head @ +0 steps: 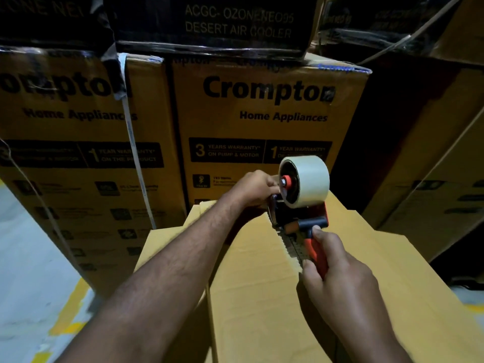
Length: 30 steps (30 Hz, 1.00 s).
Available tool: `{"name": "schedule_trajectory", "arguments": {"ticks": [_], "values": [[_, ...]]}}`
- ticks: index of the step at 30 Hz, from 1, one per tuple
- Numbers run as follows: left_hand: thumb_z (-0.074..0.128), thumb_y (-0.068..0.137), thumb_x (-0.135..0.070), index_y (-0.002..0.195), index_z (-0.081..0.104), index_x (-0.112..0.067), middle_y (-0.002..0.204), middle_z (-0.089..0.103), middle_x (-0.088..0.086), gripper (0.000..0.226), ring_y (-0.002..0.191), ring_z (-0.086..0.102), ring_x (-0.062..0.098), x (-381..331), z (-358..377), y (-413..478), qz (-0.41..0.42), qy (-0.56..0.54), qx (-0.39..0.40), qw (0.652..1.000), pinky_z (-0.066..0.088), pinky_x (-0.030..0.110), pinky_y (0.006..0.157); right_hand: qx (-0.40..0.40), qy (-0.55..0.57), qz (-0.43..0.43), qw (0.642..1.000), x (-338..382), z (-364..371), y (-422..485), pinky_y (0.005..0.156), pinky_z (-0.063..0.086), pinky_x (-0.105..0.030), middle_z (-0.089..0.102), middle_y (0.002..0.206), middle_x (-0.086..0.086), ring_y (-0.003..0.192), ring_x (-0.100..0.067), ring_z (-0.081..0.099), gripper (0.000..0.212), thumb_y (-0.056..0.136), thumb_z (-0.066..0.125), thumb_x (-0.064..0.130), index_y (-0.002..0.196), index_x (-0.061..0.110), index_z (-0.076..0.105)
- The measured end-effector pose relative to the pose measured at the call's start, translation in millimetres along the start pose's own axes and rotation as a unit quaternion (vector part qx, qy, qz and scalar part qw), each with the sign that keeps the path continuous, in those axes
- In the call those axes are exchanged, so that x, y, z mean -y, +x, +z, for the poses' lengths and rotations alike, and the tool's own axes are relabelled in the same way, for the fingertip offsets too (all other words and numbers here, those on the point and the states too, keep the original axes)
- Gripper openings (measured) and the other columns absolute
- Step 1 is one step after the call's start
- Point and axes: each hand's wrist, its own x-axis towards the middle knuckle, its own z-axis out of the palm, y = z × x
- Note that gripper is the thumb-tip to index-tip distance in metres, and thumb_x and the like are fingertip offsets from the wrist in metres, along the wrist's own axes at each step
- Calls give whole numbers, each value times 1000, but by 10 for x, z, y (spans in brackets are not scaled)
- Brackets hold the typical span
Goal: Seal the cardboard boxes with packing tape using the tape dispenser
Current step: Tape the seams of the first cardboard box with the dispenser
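Watching from my end, I see the right hand (337,268) wrapped around the orange handle (318,251) of the tape dispenser (296,218), thumb on top, holding it over the top of the plain cardboard box (256,289) close in front. The left hand (255,188) has its fingers curled onto the dispenser's far end, just beside the hub of the pale tape roll (310,179). Printed Crompton air-cooler cartons (262,113) stand stacked behind the box.

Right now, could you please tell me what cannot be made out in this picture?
Head view:
- Left hand: fingertips hidden behind the tape dispenser; what they pinch is unclear.
- Seam of the plain box: covered by the dispenser and right hand.
- Small print on the Crompton box: blurred.
- Plain box's near end: cut off by the bottom edge.
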Motion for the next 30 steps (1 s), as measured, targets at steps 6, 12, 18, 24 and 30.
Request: {"name": "schedule_trajectory", "arguments": {"ticks": [6,12,18,24,30], "values": [[65,91,-14,87,74,-30,87,67,-11,19,85,65,12,4,89,-85,-26,55,17,998,59,40,82,28,6,-8,1000,-27,-98,-55,73,56,-32,52,91,10,78,-11,51,63,95,57,37,143,50,19],[60,98,-36,82,70,-26,82,67,-5,21,74,59,14,-23,125,-135,-29,79,-8,996,48,32,67,55,-10,-12,998,-24,-280,-162,80,56,-34,62,122,0,98,-19,60,64,97,52,39,146,51,14],[59,98,-41,80,71,-29,73,61,-12,24,71,55,10,-54,105,-201,-14,76,-12,997,41,29,62,93,-10,2,996,-84,-420,-473,81,48,-26,61,116,7,92,-16,55,65,98,48,45,147,53,6],[54,101,-32,123,65,-20,125,64,4,27,116,59,25,-202,254,-469,75,200,-45,976,48,45,101,94,-7,16,995,-105,-465,-578,83,48,-28,61,115,6,99,-17,59,63,97,50,45,146,54,10],[46,101,-53,156,29,-33,169,7,1,62,155,1,21,-188,328,-554,106,275,98,951,-3,59,123,80,-8,3,997,-121,-430,-639,69,48,-25,50,86,9,74,-11,50,63,96,50,43,146,50,11]]}}
